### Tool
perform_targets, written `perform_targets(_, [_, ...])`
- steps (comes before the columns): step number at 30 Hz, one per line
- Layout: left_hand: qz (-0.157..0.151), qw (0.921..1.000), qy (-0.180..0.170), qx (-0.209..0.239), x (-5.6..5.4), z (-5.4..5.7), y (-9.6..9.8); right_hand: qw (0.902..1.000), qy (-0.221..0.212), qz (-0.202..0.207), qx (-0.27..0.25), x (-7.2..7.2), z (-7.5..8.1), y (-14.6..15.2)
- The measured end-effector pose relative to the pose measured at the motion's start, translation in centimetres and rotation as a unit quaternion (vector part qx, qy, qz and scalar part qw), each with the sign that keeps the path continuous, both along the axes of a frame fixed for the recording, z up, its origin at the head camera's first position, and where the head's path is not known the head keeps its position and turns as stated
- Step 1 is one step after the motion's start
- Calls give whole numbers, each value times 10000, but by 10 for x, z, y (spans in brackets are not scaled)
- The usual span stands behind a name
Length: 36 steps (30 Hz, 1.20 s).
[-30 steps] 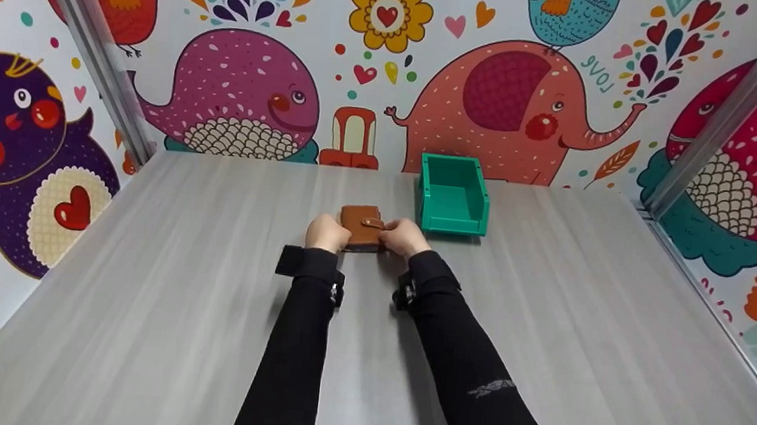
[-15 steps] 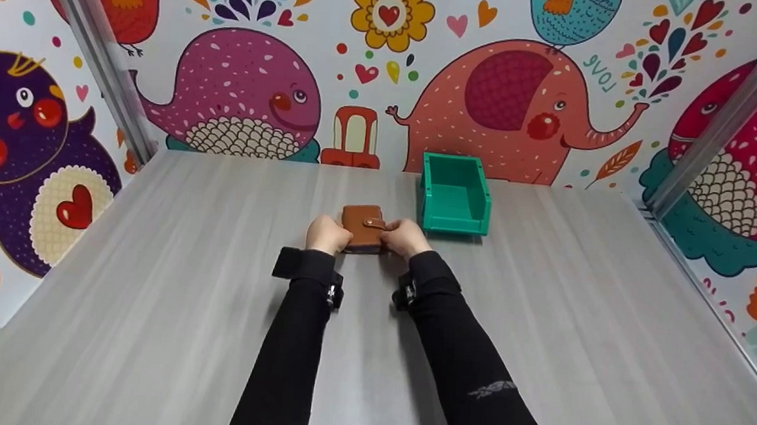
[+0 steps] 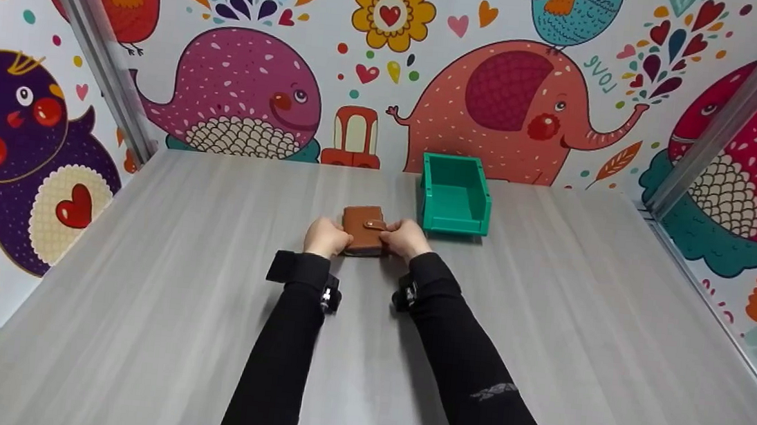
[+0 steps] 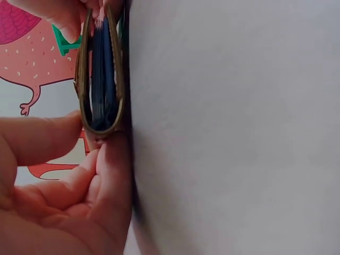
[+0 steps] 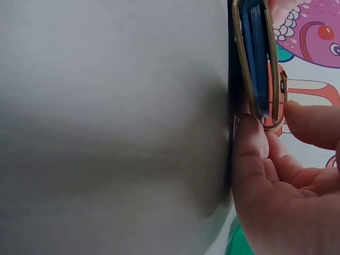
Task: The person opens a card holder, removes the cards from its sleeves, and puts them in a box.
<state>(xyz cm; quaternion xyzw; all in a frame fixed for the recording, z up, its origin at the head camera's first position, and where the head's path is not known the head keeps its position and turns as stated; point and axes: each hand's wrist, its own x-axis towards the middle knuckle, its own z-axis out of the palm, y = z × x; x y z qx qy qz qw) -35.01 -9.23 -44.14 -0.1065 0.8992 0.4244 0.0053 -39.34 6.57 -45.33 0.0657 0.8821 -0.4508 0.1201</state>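
A small brown leather card wallet [image 3: 362, 230] lies flat just above or on the table, its snap strap fastened over the right edge. My left hand [image 3: 326, 236] pinches the folded spine, thumb on the upper cover and fingers underneath. At the strap side, my right hand [image 3: 408, 239] pinches the opposite edge, thumb near the snap. Seen end-on in the left wrist view, the wallet [image 4: 118, 69] holds a stack of dark blue card sleeves between its covers. The right wrist view shows the wallet's cover edge [image 5: 241, 48] beside my fingers.
A green open-front bin [image 3: 455, 206] stands behind and to the right of the right hand, close to the patterned back wall [image 3: 390, 89]. The grey table [image 3: 189, 305] runs between side walls with metal posts at its far corners.
The wallet has shifted very slightly toward me. My left wrist has moved a little left and nearer, while both hands keep their pinch and the right arm hardly moves.
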Motion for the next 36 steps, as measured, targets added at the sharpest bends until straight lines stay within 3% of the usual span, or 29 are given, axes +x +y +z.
perform_targets(5, [-118,9998,-55,178,2,0,-2,9999,133,63,35,19,17,0])
perform_targets(12, [-214,9994,-79,264,6,-1,-4,9996,114,240,-139,25,18,5])
perform_targets(18, [-374,9989,-101,262,13,4,-4,9980,329,541,37,32,18,11])
perform_targets(28, [-743,9964,405,106,34,11,4,9936,698,871,-170,55,29,31])
perform_targets(36, [-954,9919,717,437,55,17,20,9901,952,1027,31,76,41,57])
